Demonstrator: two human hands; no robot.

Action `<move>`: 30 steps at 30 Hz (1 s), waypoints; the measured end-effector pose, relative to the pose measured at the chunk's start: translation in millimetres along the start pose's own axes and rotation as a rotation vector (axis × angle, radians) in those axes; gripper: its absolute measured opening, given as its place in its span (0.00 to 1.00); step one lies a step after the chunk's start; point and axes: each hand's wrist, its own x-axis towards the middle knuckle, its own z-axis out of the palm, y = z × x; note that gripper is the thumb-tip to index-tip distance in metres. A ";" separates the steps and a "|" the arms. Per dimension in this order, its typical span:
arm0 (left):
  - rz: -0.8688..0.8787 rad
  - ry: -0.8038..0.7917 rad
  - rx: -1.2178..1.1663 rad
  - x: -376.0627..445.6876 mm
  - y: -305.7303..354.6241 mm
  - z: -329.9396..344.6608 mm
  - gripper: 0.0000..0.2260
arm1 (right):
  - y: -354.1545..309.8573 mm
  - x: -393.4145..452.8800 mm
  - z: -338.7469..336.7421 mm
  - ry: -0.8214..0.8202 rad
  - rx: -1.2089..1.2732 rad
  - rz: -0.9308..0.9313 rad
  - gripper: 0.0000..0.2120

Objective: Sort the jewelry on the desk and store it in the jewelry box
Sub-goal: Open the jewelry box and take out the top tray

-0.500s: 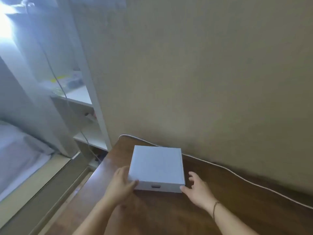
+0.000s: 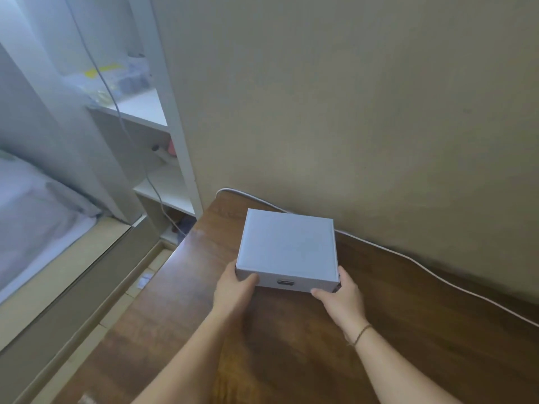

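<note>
A square white jewelry box [image 2: 287, 246] sits closed on the dark wooden desk [image 2: 277, 345], near the wall, with a small metal clasp on its front face. My left hand [image 2: 233, 290] grips the box's front left corner, thumb on the front face. My right hand [image 2: 342, 295] grips the front right corner, fingers wrapped round the side. A thin bracelet circles my right wrist. No loose jewelry shows on the desk.
A white cable [image 2: 423, 266] runs along the desk's back edge against the beige wall. Left of the desk stands a white shelf unit [image 2: 163, 182] with small items. A bed [image 2: 32, 217] lies further left, beyond the desk's left edge.
My right hand has closed in and taken hold of the box's right corner. The left hand keeps its grip. The view has moved nearer to the box.
</note>
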 end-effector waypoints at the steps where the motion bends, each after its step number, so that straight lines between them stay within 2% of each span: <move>1: 0.004 0.003 0.015 -4.0 -2.4 0.4 0.22 | 1.1 -3.5 -0.4 0.011 0.006 -0.002 0.26; 6: 0.027 0.058 0.058 -34.7 -20.5 8.8 0.20 | 10.3 -28.7 -4.9 0.048 0.040 0.004 0.28; 12: 0.000 0.246 0.001 -82.9 -55.3 18.2 0.06 | 42.6 -78.3 -11.8 0.057 -0.022 0.002 0.31; 15: 0.012 0.292 -0.025 -106.6 -76.4 22.5 0.07 | 59.8 -100.1 -15.3 0.061 -0.097 0.034 0.37; 18: 0.056 0.284 -0.031 -115.7 -88.0 25.6 0.08 | 70.4 -113.0 -16.8 0.099 -0.051 0.095 0.42; 20: 0.073 0.261 -0.025 -116.4 -90.5 26.4 0.08 | 78.0 -120.8 -9.5 0.242 -0.004 0.082 0.39; 22: 0.089 0.238 -0.029 -117.4 -93.3 26.8 0.09 | 85.4 -131.3 5.6 0.364 0.009 0.059 0.29; 23: 0.102 0.230 -0.032 -119.0 -94.5 25.9 0.10 | 87.0 -137.6 13.9 0.360 -0.002 0.063 0.24; 26: 0.147 0.188 -0.029 -126.0 -95.1 21.6 0.12 | 82.4 -148.9 35.6 0.193 -0.198 0.154 0.16; 28: 0.157 0.170 -0.022 -128.2 -95.2 19.0 0.13 | 75.7 -148.8 46.5 0.144 -0.308 0.154 0.18; 30: 0.158 0.155 -0.025 -129.8 -92.7 18.8 0.14 | 69.6 -147.5 53.9 0.168 -0.353 0.125 0.19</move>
